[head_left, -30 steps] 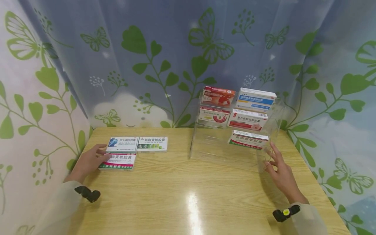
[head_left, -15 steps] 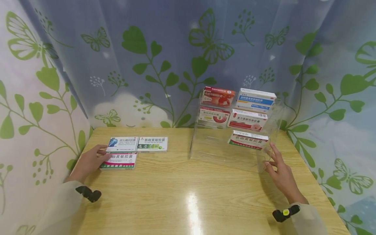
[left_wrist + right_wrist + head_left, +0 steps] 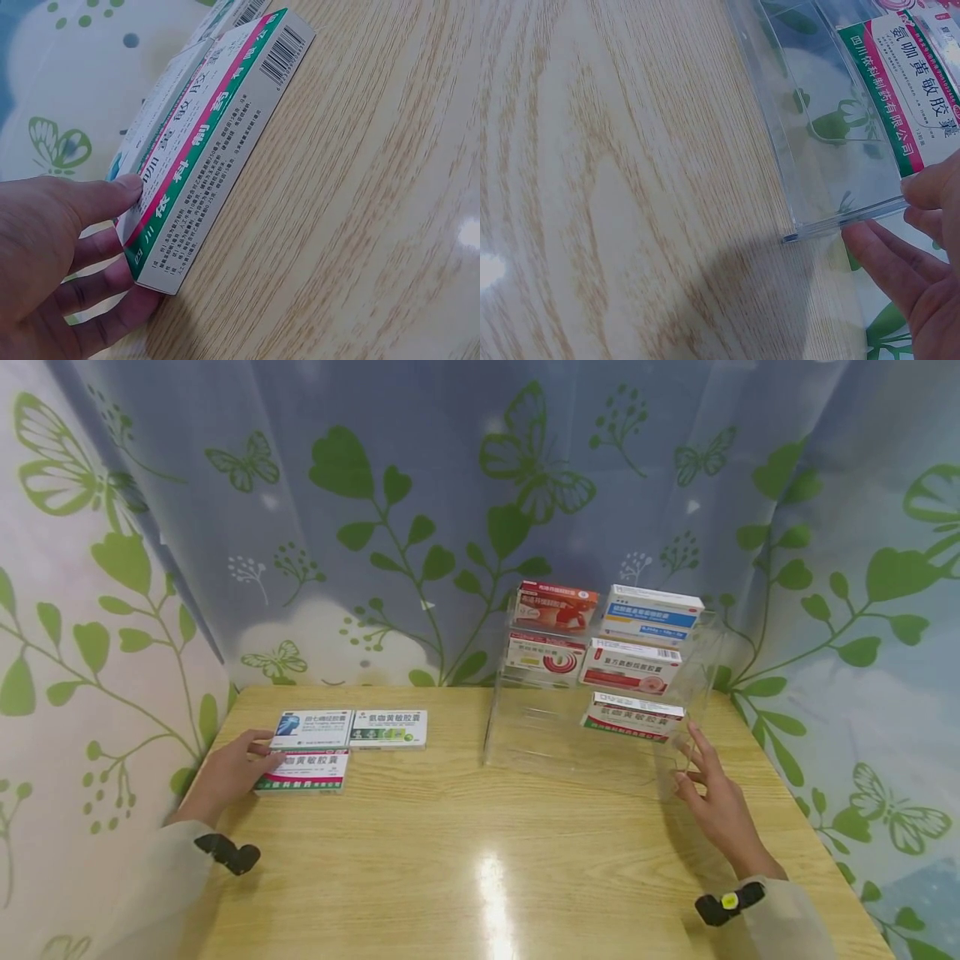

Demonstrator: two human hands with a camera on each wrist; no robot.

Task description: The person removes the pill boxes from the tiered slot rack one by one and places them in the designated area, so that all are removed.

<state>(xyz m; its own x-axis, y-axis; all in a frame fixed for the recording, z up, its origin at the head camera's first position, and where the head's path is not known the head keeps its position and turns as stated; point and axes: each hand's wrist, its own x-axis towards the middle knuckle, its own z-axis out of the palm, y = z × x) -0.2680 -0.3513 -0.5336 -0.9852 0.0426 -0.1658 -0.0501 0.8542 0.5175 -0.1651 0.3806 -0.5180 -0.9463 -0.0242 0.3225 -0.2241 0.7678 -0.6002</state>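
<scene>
My left hand (image 3: 228, 777) grips the left end of a white medicine box (image 3: 311, 772) with green and magenta bands. Its thumb lies on the top face and its fingers curl at the end, as the left wrist view shows. Right behind this box lie a blue-and-white medicine box (image 3: 313, 729) and a white box with a green picture strip (image 3: 388, 729). My right hand (image 3: 720, 802) pinches the right side edge of a clear acrylic display stand (image 3: 832, 165), thumb and fingers on either side. A green-banded medicine box (image 3: 636, 718) leans in the stand's front tier, near the fingertips.
On the stand's upper tiers sit an orange box (image 3: 558, 608), a blue-striped box (image 3: 652, 617), a white box with red rings (image 3: 546, 657) and a red-and-white box (image 3: 632, 667). Leaf-patterned curtains (image 3: 465, 468) enclose the wooden table (image 3: 420, 852) at the back and sides.
</scene>
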